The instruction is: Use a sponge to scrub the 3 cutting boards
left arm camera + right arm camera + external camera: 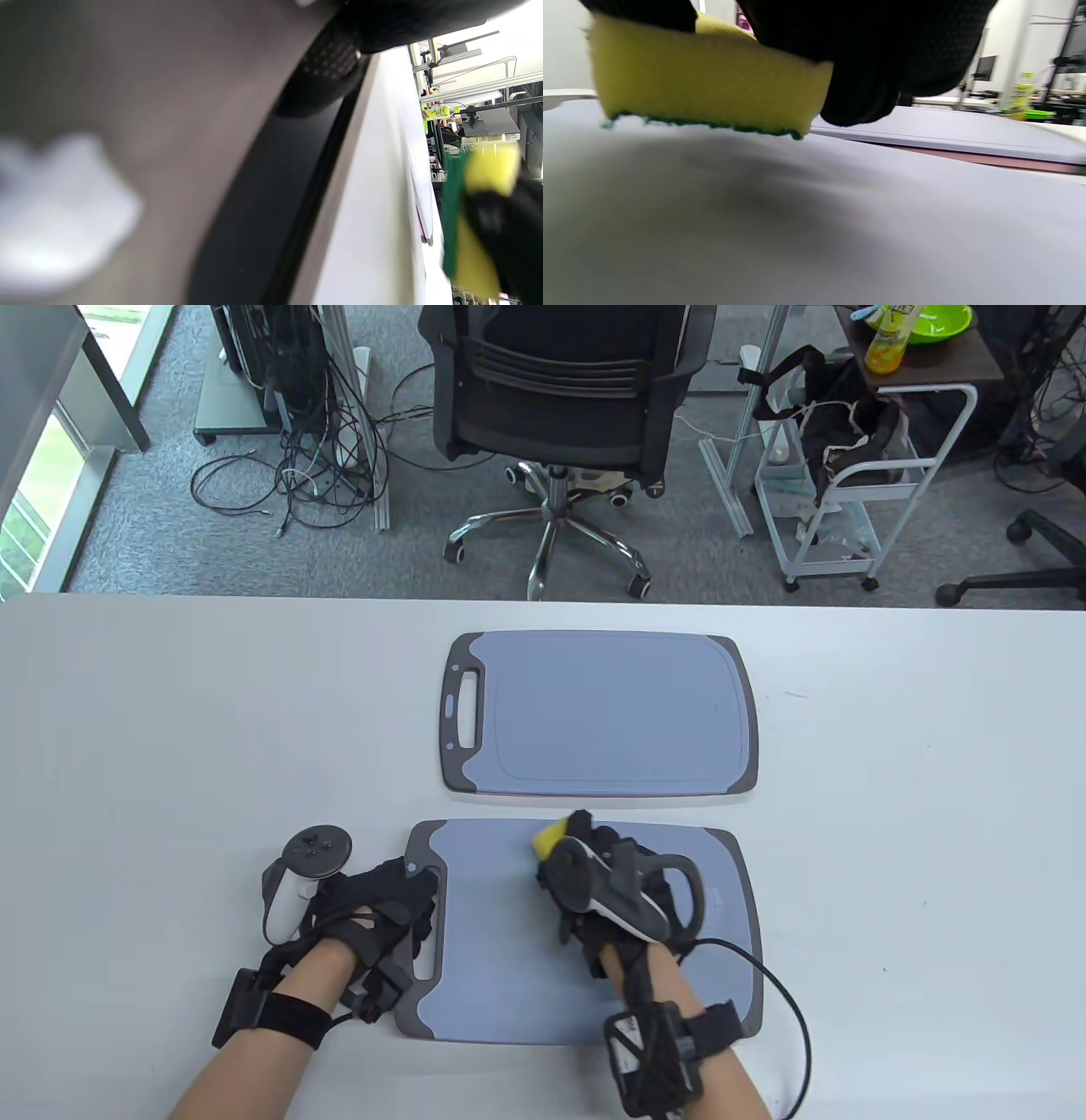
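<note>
Two boards visible on the white worktop, both flat blue-grey plastic rectangles with rounded corners, dark grey end bands, slot handle at left. Far board has a juice groove round its face; a reddish edge shows beneath it in the right wrist view, can't tell what. Near board sits just in front of it. Right hand grips the sponge, yellow foam with green scouring layer face-down on the near board's far edge. Left hand lies flat, fingers over the near board's handle end.
</note>
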The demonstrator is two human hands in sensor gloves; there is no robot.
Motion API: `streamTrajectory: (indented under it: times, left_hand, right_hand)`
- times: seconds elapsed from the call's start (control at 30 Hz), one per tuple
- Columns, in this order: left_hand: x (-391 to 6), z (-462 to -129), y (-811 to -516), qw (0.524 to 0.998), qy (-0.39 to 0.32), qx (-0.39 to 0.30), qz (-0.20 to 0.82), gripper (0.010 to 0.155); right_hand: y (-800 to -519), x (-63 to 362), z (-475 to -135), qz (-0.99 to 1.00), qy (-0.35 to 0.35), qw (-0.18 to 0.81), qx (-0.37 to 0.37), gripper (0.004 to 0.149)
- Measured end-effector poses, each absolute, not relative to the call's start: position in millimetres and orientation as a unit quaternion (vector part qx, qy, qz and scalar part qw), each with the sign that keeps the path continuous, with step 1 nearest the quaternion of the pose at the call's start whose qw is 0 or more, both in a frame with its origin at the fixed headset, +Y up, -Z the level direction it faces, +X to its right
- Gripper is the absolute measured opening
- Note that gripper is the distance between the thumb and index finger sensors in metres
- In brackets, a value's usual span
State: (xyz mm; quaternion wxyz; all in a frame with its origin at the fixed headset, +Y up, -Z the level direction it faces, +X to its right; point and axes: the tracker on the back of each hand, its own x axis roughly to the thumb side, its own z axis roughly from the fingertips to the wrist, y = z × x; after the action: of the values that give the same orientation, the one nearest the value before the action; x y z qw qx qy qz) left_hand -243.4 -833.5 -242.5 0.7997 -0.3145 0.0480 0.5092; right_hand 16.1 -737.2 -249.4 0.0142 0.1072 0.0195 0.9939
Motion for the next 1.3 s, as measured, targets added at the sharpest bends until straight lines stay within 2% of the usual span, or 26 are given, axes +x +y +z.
streamTrajectory:
  times: [0.07,0.17,0.27,0.37,0.47,0.57,0.63,0.7,0.73,0.83,0.97,1.07,1.17,1.23,1.3]
  left_hand:
    - [-242,-241,-833,0.797,0.051,-0.314,0.513,0.051]
    - [-242,-238,-833,0.797,0.058,-0.311,0.515,0.051]
    - [-242,-238,-834,0.794,0.063,-0.314,0.517,0.051]
    - [-241,-237,-832,0.791,0.061,-0.318,0.519,0.052]
    - [-241,-237,-831,0.790,0.062,-0.319,0.520,0.052]
    - [-240,-237,-830,0.787,0.063,-0.323,0.522,0.053]
    - [-240,-237,-829,0.786,0.063,-0.324,0.522,0.052]
    - [-240,-237,-829,0.788,0.063,-0.324,0.521,0.053]
    - [-239,-236,-829,0.790,0.063,-0.321,0.518,0.053]
    - [-239,-236,-828,0.792,0.063,-0.318,0.517,0.052]
    - [-239,-236,-828,0.791,0.062,-0.319,0.518,0.053]
    - [-239,-237,-828,0.786,0.060,-0.324,0.523,0.052]
    - [-239,-237,-828,0.787,0.059,-0.324,0.522,0.053]
    - [-239,-236,-828,0.789,0.059,-0.321,0.520,0.053]
    - [-239,-236,-828,0.789,0.060,-0.321,0.519,0.053]
  right_hand:
    - [-742,-25,-257,0.991,0.030,0.022,0.129,0.074]
    - [-746,-58,-262,0.988,0.028,-0.006,0.149,0.074]
    - [-750,-53,-269,0.988,0.029,-0.058,0.138,0.074]
    - [-755,-4,-274,0.995,0.043,-0.057,0.076,0.073]
    - [-760,84,-269,0.995,0.070,-0.062,-0.036,0.073]
    - [-766,178,-248,0.979,0.099,-0.053,-0.167,0.073]
    - [-769,217,-234,0.965,0.116,-0.049,-0.228,0.073]
    - [-769,229,-228,0.962,0.125,-0.020,-0.242,0.073]
    - [-768,223,-228,0.966,0.113,-0.013,-0.231,0.073]
    - [-764,167,-237,0.990,0.077,-0.020,-0.115,0.074]
    - [-755,33,-229,0.991,0.062,-0.017,0.119,0.073]
    - [-750,-37,-207,0.972,0.042,-0.063,0.222,0.074]
    - [-749,-41,-204,0.971,0.031,-0.076,0.225,0.073]
    - [-752,-9,-210,0.983,0.041,-0.040,0.175,0.072]
    - [-755,34,-217,0.991,0.052,-0.047,0.115,0.072]
